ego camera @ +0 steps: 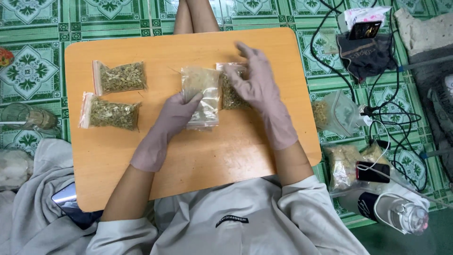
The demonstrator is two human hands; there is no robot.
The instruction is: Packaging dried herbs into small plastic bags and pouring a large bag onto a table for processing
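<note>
Left hand [181, 109] grips clear bag [200, 97] mid-table [198, 165]; near edge bare.

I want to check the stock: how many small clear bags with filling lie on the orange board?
4. Two lie at the left, upper left bag and lower left bag. The left hand holds the pale bag; the right hand partly covers the fourth bag.

orange table [198, 160], green patterned floor tiles [28, 66]
</note>
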